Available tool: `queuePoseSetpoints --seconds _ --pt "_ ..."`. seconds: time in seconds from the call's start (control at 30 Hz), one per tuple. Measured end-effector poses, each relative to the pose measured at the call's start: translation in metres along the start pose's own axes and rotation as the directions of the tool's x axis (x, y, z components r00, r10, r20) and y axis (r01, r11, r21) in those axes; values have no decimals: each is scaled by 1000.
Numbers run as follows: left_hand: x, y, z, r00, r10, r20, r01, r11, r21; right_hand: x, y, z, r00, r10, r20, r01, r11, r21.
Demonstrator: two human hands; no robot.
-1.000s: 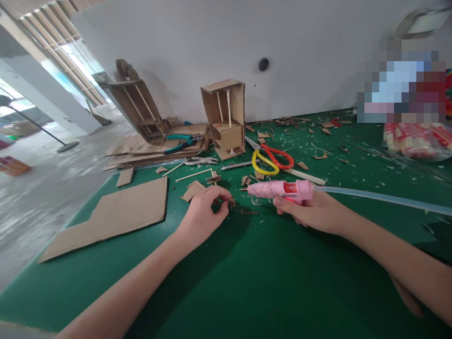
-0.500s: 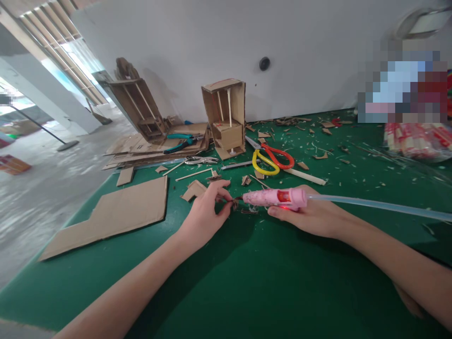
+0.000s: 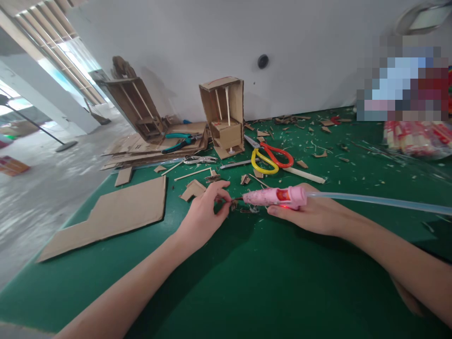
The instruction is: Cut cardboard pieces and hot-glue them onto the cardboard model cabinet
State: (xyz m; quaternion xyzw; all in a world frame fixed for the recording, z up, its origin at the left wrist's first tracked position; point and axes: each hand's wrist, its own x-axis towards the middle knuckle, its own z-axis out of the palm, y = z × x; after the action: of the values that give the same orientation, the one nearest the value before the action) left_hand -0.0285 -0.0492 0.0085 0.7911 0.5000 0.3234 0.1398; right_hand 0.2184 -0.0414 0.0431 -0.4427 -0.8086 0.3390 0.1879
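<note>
A green counter spreads across the bottom and middle of the frame, flecked with pale bits and strewn with cardboard scraps toward the upper right. Behind it a white wall fills the top, carrying a round black fitting. At the left edge a grey floor runs back past a pillar to slanting slats in the upper left.

At the centre, the left hand pinches a small brown piece in its fingertips, largely hidden. Just right of centre, the right hand is wrapped around a pink glue gun, its nozzle pointing left at the piece; whether they touch is unclear. A translucent glue stick runs from its rear to the right edge.

Above the hands are scissors and an upright, open-fronted cardboard box. Left of that, teal-handled pliers lie on stacked cardboard; a flat cutout lies at centre-left, and red-and-white packets sit at the right.
</note>
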Motion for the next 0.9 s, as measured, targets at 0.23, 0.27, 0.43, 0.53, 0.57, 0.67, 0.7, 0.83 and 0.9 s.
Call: queuePoseSetpoints --seconds 0.23,0.27,0.43,0.53,0.57,0.67,0.7,0.83,0.9 --pt "0 2 0 1000 -6 3 6 1000 -1 0 -2 -2 999 25 39 -25 1000 7" --pt "0 3 0 1000 -6 2 6 1000 0 0 -2 -2 999 30 43 -30 1000 4" --pt "-1 1 0 1000 -9 -7 9 1000 -8 -1 -3 -4 997 26 76 -25 1000 -11" --pt "-1 -1 0 1000 -8 -5 8 1000 -17 -2 -4 -5 998 27 59 -27 1000 -9" --pt "-1 -2 0 1000 -8 -7 7 1000 -23 -2 -4 -5 998 42 51 -41 999 -14" --pt "-2 -4 2 1000 -9 -25 7 999 -48 0 0 -3 990 139 20 -138 990 -25" --pt "-2 -4 3 999 -11 -35 9 999 -53 0 2 -1 982 188 -3 -188 982 -22" --pt "-4 -3 4 999 -38 -34 36 998 -53 2 12 4 944 317 -93 -315 949 32" --pt "-5 -2 4 999 -48 -16 47 996 -69 3 13 5 944 316 -93 -315 949 32"
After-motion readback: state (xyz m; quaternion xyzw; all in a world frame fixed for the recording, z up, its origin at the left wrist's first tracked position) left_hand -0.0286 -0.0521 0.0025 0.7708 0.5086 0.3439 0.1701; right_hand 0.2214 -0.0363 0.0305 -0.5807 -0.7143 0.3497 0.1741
